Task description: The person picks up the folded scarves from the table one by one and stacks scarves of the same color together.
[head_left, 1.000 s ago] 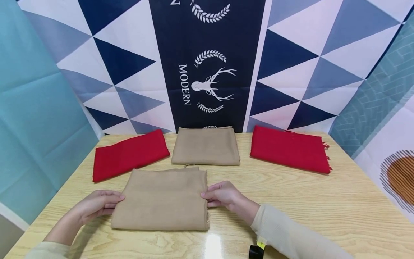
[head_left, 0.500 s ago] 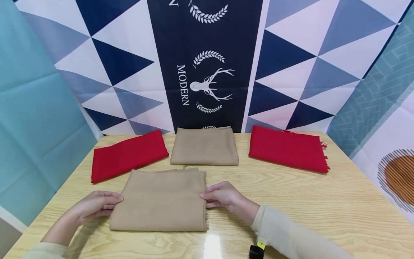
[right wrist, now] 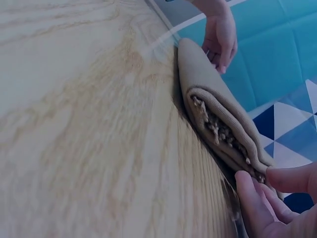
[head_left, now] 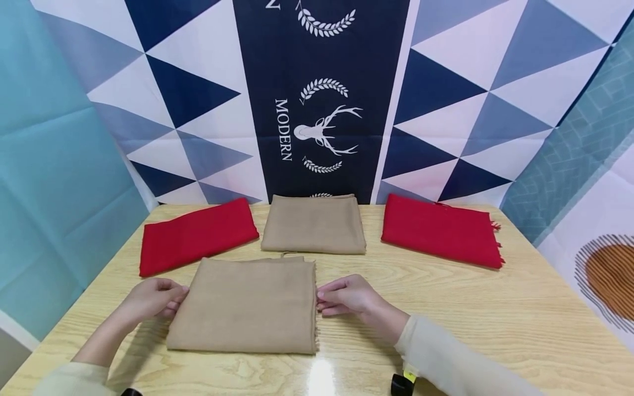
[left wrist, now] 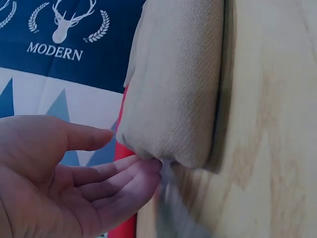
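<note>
A folded beige scarf (head_left: pixel 242 305) with a fringed right edge lies flat near the front of the table. At its left edge is my left hand (head_left: pixel 156 298); in the left wrist view its fingertips (left wrist: pixel 151 166) meet the lower edge of the folded end, with the thumb apart from them. My right hand (head_left: pixel 349 297) is beside the fringed edge, its thumb no longer on top of the cloth. The right wrist view shows the thumb and fingers (right wrist: pixel 250 191) spread at the corner of the folded layers, fairly straight. Whether they touch the cloth is hard to tell.
Behind it, a second folded beige scarf (head_left: pixel 314 224) lies between a folded red scarf (head_left: pixel 198 235) on the left and a fringed red one (head_left: pixel 441 231) on the right. A patterned cloth backdrop (head_left: pixel 317 110) stands along the wooden table's (head_left: pixel 446 297) back edge.
Both hands have loosened from the front beige scarf. The right thumb has come off its top and that hand has drawn slightly right; the left hand has risen a little. The scarf stays put.
</note>
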`<control>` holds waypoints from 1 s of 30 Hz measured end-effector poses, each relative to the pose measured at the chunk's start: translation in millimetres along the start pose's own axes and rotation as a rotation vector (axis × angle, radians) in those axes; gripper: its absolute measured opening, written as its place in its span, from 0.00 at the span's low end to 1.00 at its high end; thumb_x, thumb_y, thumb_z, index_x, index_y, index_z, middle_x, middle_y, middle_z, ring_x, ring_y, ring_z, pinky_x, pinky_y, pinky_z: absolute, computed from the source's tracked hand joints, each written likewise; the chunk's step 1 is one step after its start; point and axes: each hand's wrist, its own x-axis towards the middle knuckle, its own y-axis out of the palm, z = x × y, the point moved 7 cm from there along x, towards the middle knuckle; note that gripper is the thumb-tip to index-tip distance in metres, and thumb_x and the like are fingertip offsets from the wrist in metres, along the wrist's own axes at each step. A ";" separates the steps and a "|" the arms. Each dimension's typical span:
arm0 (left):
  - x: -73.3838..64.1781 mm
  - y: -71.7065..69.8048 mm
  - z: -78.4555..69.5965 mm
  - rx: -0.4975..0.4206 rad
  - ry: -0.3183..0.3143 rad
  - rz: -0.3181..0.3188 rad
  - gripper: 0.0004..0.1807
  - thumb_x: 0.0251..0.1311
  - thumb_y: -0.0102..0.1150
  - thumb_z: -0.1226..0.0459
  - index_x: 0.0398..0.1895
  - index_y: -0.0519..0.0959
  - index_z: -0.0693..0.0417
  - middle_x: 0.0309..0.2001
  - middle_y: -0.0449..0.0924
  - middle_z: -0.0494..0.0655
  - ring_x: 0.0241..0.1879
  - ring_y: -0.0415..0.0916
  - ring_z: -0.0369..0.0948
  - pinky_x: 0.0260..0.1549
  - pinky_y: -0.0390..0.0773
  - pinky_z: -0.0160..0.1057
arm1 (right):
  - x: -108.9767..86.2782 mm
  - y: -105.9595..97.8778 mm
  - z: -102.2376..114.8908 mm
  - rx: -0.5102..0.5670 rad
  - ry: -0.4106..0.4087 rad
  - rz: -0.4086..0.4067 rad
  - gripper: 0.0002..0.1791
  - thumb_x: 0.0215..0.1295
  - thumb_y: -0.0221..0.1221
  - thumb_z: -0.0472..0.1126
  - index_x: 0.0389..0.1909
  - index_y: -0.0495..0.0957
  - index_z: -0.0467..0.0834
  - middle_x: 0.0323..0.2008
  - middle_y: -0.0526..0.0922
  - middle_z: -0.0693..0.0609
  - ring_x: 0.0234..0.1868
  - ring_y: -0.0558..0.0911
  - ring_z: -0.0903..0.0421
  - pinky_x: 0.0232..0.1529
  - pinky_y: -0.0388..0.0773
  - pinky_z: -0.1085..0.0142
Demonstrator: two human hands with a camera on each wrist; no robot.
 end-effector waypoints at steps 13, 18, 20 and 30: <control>-2.8 1.3 -37.5 0.345 0.130 -0.102 0.27 0.60 0.60 0.56 0.50 0.72 0.72 0.44 0.80 0.67 0.39 0.80 0.51 0.33 0.82 0.44 | 2.5 -12.0 11.1 -0.212 -0.104 0.006 0.18 0.62 0.61 0.34 0.49 0.76 0.26 0.40 0.86 0.39 0.35 0.83 0.60 0.41 0.84 0.62; -2.2 3.3 -55.9 0.393 0.196 -0.121 0.25 0.59 0.61 0.56 0.49 0.73 0.70 0.44 0.80 0.64 0.40 0.79 0.51 0.35 0.82 0.46 | 2.7 -16.9 16.4 -0.365 -0.158 -0.021 0.15 0.62 0.61 0.38 0.45 0.79 0.31 0.36 0.86 0.42 0.32 0.83 0.61 0.36 0.84 0.64; -1.1 4.7 -63.2 0.406 0.214 -0.116 0.24 0.59 0.61 0.57 0.48 0.74 0.68 0.44 0.80 0.64 0.41 0.79 0.51 0.35 0.82 0.46 | 2.1 -20.1 19.6 -0.428 -0.186 -0.042 0.14 0.62 0.62 0.39 0.44 0.81 0.34 0.34 0.86 0.44 0.31 0.83 0.60 0.34 0.83 0.65; 14.6 8.2 -85.7 0.495 0.220 -0.134 0.20 0.57 0.63 0.56 0.45 0.78 0.63 0.43 0.81 0.60 0.39 0.78 0.49 0.35 0.81 0.47 | -0.4 -37.7 41.0 -0.741 -0.397 -0.218 0.08 0.59 0.65 0.41 0.36 0.84 0.41 0.29 0.86 0.52 0.29 0.79 0.63 0.33 0.76 0.72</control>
